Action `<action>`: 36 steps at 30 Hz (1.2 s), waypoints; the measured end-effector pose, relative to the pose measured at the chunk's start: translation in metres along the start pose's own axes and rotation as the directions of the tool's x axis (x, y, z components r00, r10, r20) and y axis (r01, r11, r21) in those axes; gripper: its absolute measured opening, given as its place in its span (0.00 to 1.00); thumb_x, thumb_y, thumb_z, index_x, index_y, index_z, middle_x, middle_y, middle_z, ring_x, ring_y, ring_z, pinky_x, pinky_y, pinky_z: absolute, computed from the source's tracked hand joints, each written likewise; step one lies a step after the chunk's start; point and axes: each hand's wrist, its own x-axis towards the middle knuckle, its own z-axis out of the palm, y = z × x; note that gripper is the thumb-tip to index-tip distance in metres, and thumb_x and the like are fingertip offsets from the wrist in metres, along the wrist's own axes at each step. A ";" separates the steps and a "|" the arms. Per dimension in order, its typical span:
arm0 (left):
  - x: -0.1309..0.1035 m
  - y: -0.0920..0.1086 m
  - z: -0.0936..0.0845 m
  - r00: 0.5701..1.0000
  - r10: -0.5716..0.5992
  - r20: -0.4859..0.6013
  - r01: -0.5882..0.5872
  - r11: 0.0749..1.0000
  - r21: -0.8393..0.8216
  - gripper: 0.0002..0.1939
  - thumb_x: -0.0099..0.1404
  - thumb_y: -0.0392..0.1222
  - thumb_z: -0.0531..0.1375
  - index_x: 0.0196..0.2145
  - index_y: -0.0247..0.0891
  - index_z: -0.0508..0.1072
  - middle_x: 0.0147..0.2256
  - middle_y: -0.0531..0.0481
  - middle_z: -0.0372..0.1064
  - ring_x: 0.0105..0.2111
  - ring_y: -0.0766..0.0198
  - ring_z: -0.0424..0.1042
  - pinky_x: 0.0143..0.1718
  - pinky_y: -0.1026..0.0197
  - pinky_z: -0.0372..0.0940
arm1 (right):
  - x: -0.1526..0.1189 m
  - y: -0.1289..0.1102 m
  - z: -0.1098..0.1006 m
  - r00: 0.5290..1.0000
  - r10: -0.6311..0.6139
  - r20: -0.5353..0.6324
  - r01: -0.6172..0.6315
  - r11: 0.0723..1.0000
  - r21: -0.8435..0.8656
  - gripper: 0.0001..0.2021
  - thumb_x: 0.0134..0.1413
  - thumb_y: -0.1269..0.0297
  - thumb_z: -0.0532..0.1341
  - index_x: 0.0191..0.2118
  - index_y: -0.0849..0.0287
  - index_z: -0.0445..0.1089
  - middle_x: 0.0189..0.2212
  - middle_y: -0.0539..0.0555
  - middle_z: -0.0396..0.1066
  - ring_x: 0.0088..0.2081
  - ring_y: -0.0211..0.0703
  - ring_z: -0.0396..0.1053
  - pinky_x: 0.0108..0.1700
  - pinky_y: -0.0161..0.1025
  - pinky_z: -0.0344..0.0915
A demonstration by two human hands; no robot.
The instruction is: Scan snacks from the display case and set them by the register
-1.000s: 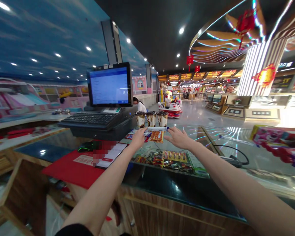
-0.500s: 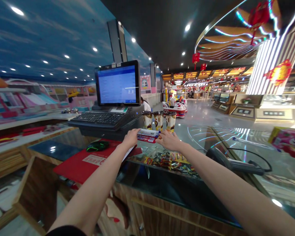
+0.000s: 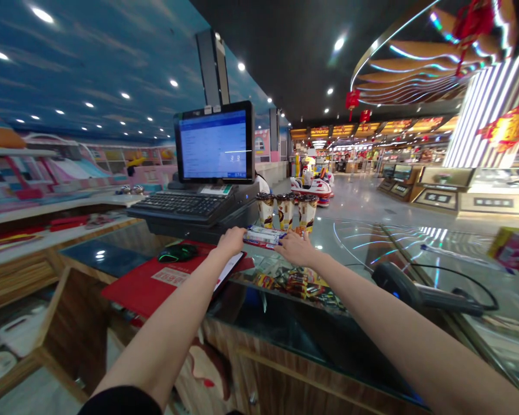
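On the glass counter (image 3: 354,233), beside a monitor (image 3: 214,144), a small group of wrapped snack packets (image 3: 263,236) is positioned between the two hands, just on the near side of three lidded cups (image 3: 285,211). The left end is grasped by the left hand (image 3: 230,243); the right end is touched by the fingers of the right hand (image 3: 297,249), whose thumb is hidden, so a firm pinch cannot be confirmed. For sound handling, both ends should be supported evenly, the wrappers kept aligned without squeezing, and the cups left unbumped by the fingertips.
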 end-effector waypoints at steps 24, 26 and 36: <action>0.015 0.007 0.014 0.999 0.024 0.025 -0.025 0.999 0.047 0.24 0.62 0.26 0.49 0.51 0.36 0.73 0.55 0.35 0.62 0.54 0.48 0.64 0.52 0.52 0.64 | 0.008 0.007 0.023 1.000 0.022 -0.006 -0.022 0.999 -0.041 0.21 0.64 0.58 0.47 0.55 0.62 0.67 0.56 0.68 0.62 0.60 0.59 0.56 0.61 0.70 0.35; 0.013 0.007 0.015 0.999 0.027 0.030 -0.028 0.998 0.055 0.24 0.62 0.27 0.49 0.53 0.37 0.72 0.58 0.35 0.59 0.56 0.47 0.62 0.52 0.50 0.64 | 0.008 0.008 0.025 1.000 0.024 -0.009 -0.024 0.999 -0.048 0.21 0.64 0.58 0.47 0.56 0.61 0.65 0.56 0.68 0.62 0.60 0.58 0.56 0.61 0.68 0.36; 0.010 0.008 0.015 0.998 0.029 0.052 -0.034 0.995 0.093 0.26 0.63 0.29 0.47 0.57 0.39 0.68 0.64 0.38 0.50 0.60 0.48 0.57 0.54 0.49 0.62 | 0.004 0.006 0.023 1.000 0.031 -0.001 -0.031 0.999 -0.023 0.25 0.63 0.58 0.47 0.62 0.58 0.59 0.60 0.65 0.58 0.64 0.57 0.49 0.62 0.67 0.33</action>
